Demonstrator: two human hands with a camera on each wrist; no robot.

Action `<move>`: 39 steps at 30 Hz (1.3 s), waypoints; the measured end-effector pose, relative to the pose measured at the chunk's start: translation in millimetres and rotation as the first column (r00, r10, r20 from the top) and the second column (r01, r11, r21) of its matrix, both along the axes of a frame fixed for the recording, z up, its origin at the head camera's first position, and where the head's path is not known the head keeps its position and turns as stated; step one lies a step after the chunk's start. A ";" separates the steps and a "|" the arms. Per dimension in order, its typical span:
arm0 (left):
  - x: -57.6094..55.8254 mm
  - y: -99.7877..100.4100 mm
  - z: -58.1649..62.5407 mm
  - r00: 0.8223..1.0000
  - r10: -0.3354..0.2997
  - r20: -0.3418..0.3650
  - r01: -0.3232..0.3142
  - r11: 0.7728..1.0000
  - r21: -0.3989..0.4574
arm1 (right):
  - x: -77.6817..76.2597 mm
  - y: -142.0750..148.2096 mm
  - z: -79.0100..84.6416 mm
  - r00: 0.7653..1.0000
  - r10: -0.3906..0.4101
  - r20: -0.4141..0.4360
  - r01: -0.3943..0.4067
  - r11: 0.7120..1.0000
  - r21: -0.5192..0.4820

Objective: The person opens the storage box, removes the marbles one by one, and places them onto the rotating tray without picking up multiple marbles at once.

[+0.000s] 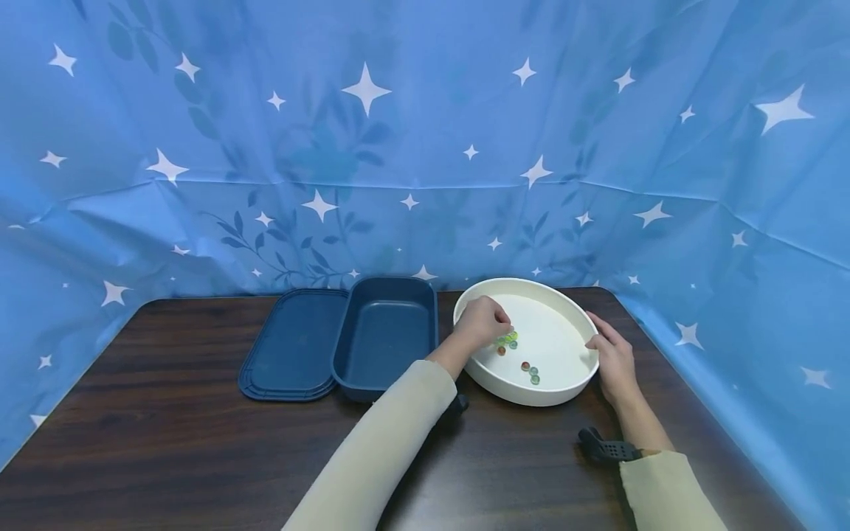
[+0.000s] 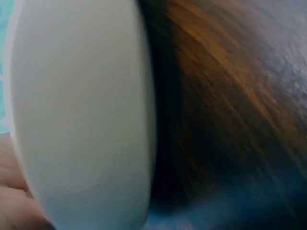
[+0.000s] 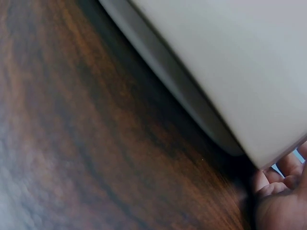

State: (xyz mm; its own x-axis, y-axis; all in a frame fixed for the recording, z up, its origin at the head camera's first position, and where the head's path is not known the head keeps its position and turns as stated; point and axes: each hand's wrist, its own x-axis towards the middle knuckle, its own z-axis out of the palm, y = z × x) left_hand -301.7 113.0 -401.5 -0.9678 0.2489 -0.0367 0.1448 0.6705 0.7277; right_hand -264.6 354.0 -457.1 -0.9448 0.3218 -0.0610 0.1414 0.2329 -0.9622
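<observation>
A round white basin (image 1: 551,324) stands on the table's right side with several glass marbles in it. One cluster of yellow-green and reddish marbles (image 1: 501,351) lies beneath my left hand (image 1: 481,322); a smaller group of marbles (image 1: 534,380) sits nearer the front wall. My left hand reaches over the basin's left rim with fingers bent down at the cluster; whether a marble is between the fingertips is hidden. At the right rim, my right hand (image 1: 614,361) grips the basin, thumb over the edge. The basin's outer wall (image 2: 81,110) fills much of the left wrist view.
Left of the basin is a deep blue rectangular container (image 1: 388,332), with a flat blue lid (image 1: 295,343) beside it. Both lie on the dark wooden table (image 1: 166,413). A blue curtain with white stars (image 1: 425,133) hangs behind the table and along its right side.
</observation>
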 end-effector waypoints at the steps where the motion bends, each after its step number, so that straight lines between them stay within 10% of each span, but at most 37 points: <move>1: -0.2 1.0 0.0 1.000 0.007 -0.002 -0.007 1.000 -0.007 | -0.5 -0.2 0.3 1.000 0.000 -0.002 0.000 1.000 0.005; 39: -6.9 11.2 -8.0 0.999 0.030 0.022 -0.025 0.978 -0.208 | 6.1 -2.0 3.9 1.000 0.012 -0.022 -0.012 1.000 -0.002</move>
State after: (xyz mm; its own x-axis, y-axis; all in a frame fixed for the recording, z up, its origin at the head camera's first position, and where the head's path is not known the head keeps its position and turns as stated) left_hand -308.6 124.2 -409.5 -0.9723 0.2069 -0.1087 0.1082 0.8109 0.5751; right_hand -258.5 351.9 -453.2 -0.9498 0.3101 -0.0410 0.1174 0.2320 -0.9656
